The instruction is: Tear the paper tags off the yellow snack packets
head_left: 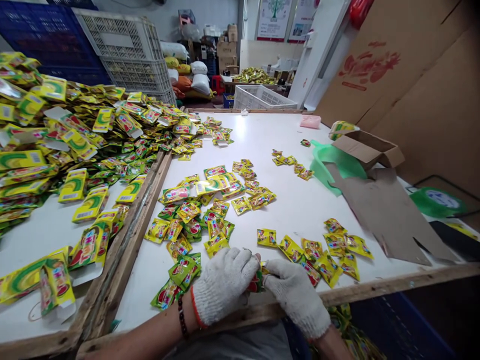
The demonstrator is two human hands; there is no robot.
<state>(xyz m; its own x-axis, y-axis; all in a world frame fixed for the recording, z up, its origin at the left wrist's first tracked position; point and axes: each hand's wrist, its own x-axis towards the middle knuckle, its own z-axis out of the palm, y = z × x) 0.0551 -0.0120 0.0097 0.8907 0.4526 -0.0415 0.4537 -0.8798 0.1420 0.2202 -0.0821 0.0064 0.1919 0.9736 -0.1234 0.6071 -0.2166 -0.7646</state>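
Observation:
My left hand [228, 280], in a white knitted glove with an orange cuff, is closed around a small green and red packet [255, 283], mostly hidden by the fingers. My right hand [298, 295], also gloved, pinches at the same spot from the other side, where a bit of yellow wrapper shows. Both are just above the front edge of the white table [240, 220]. Left of my left hand lie green packets [185, 270]. Several yellow packets [326, 267] lie beyond and right of my right hand. Farther in are more small packets and flat yellow boxes [212, 185].
A large heap of yellow boxes and packets [93, 120] covers the left side behind a wooden strip [131, 240]. At right are a green scoop-like tray [333, 162], a small open carton [369, 142] and cardboard [382, 205]. A blue crate [408, 325] stands below the front edge.

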